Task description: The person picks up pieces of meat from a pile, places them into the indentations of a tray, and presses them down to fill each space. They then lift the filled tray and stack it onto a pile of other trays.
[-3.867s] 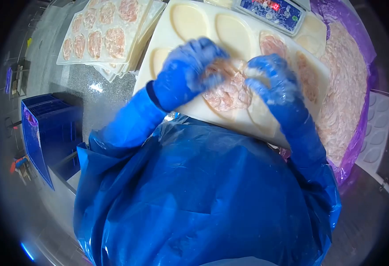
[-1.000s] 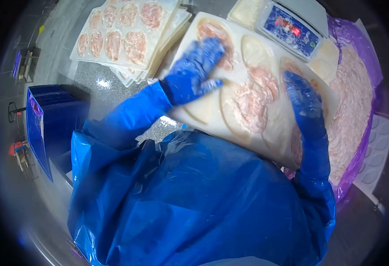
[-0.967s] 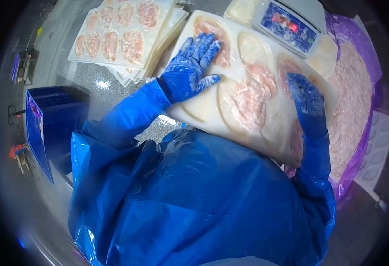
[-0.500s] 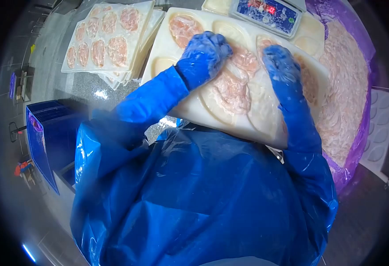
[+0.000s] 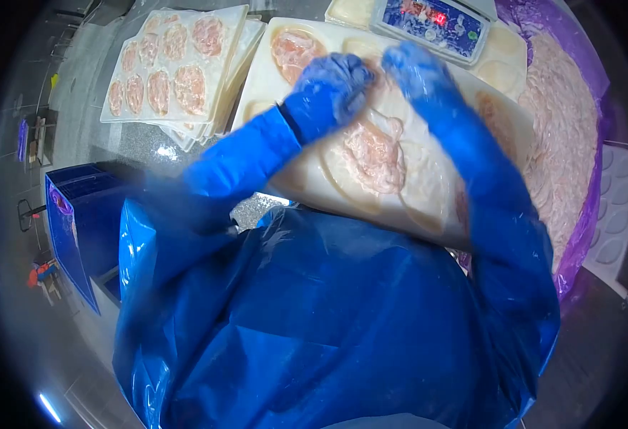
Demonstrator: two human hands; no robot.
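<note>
1. Two gloved hands over one white moulded tray (image 5: 307,179), lying tilted across the counter in front of a blue plastic apron (image 5: 328,329). Oval pockets in the tray, some filled with pink raw meat (image 5: 373,154), some bare.
2. Left hand (image 5: 332,84) curled over the upper middle of the tray, fingers bunched on or just above a portion; blurred, so cannot tell whether anything is pinched.
3. Right hand (image 5: 418,71) just beside it, fingers bent down toward the same spot; grip likewise unclear through blur.
4. Risk: meat straying over a pocket's rim onto the flat ridges between pockets, from wet, slippery gloves.
5. Risk: tray sliding or tipping toward the apron, near edge seeming to overhang the counter under pressing hands.
6. Digital scale (image 5: 435,20) touching the tray's far edge; sleeve or wrist likely to knock it.
7. Purple-lined bin of meat (image 5: 564,143) to the right, elbow close by; brushing possible.
8. Stack of filled trays (image 5: 178,64) to the left, well clear.
</note>
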